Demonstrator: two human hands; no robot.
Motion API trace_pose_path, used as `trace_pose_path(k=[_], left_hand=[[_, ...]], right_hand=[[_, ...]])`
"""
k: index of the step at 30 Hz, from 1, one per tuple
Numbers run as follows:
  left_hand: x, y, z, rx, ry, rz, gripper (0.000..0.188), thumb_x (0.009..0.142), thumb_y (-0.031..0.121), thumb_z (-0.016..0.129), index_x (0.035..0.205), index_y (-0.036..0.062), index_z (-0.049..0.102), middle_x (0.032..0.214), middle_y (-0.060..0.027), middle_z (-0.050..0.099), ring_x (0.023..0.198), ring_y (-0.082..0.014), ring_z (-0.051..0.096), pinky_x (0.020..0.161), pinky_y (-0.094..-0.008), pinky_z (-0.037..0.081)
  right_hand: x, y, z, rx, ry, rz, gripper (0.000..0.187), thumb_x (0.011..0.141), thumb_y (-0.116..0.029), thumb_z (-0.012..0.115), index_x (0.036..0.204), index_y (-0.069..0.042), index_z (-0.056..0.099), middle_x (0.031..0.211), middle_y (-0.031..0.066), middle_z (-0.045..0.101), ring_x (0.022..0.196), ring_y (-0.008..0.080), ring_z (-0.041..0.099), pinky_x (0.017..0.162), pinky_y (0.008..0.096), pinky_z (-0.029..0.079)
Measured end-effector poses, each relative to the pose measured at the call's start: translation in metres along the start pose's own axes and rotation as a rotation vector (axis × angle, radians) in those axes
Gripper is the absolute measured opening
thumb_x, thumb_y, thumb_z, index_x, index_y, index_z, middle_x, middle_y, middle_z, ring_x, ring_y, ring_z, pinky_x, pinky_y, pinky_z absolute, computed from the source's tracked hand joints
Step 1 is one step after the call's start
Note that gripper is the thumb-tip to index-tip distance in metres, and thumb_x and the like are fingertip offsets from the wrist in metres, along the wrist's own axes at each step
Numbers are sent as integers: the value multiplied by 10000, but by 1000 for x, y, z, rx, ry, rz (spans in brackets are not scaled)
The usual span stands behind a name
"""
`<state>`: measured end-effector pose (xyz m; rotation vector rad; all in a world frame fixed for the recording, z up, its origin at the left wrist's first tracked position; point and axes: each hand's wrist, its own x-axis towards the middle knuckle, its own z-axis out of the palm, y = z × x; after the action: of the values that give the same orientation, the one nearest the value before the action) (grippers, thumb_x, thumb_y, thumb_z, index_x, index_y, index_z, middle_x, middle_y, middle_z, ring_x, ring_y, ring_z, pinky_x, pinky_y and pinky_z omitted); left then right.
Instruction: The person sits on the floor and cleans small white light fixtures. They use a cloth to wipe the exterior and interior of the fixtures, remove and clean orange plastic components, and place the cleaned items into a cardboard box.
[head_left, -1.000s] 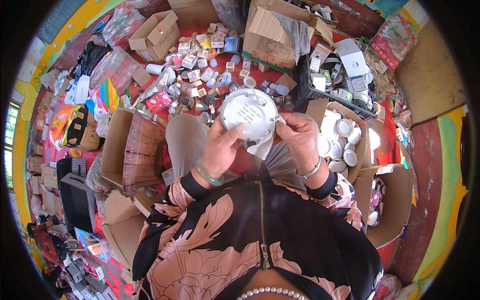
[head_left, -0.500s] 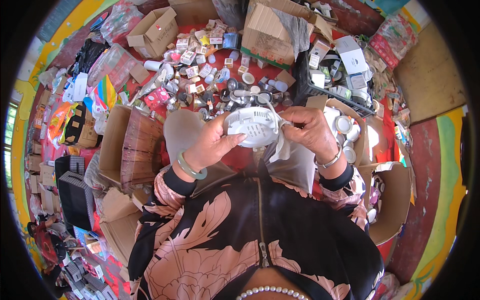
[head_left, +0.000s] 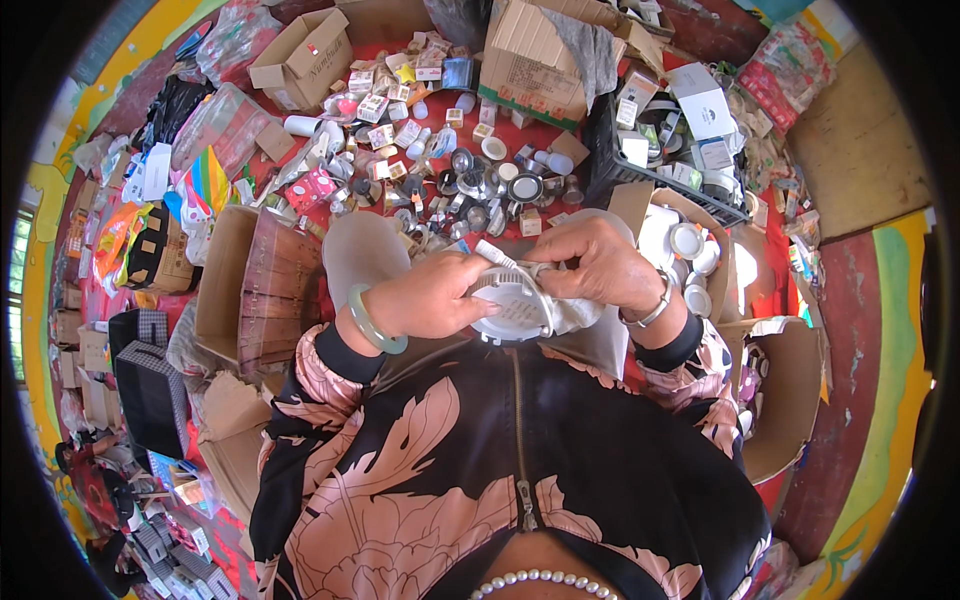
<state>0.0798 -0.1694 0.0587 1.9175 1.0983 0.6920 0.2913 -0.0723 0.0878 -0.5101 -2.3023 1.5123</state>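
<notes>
Over my lap I hold a round white plastic light fixture [head_left: 510, 308] with a ribbed rim and small print on its flat face. My left hand [head_left: 425, 293] is closed on its left edge, thumb lying on the face. A white cable with a thick connector end [head_left: 494, 253] rises from the top of it. Against its right side, my right hand [head_left: 597, 265] is closed on a pale cloth [head_left: 572, 316], which hangs below the fingers. The cloth partly hides the fixture's right edge. Just beyond my hands lies a heap of small lamps [head_left: 480, 190].
At right stand a carton of round white fixtures [head_left: 728, 262], a black crate [head_left: 600, 165] and another open carton [head_left: 795, 410]. An open cardboard box [head_left: 225, 290] is to my left. Small boxes and a large carton [head_left: 535, 70] lie farther off on the red floor covering.
The fixture has come down closer to my body and tilted, with the cable end now at its top. Both hands moved with it, and my right hand has shifted inward with the cloth.
</notes>
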Motion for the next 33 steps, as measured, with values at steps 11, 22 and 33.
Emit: trace_pose_path(k=[11,22,33], left_hand=[[1,-13,0,-292,63,-185,322,803,105,614,1092,-12,532,912,-40,611,838,-72,548,756,-245,458],[-2,-28,22,-228,57,-70,270,747,130,617,975,-3,558,780,-81,575,740,-126,542,678,-295,445],[0,-30,22,-284,-8,-169,292,735,95,616,1006,-8,580,864,-72,644,799,-117,593,747,-277,463]], right_hand=[[-6,44,8,404,194,346,223,894,-187,551,866,15,642,668,-42,549,613,21,444,514,199,363],[3,48,37,329,7,399,377,827,-150,621,1166,0,553,825,13,598,703,63,512,611,220,426],[8,44,30,216,144,351,233,790,-42,629,1017,-27,582,688,-8,560,588,46,515,511,204,450]])
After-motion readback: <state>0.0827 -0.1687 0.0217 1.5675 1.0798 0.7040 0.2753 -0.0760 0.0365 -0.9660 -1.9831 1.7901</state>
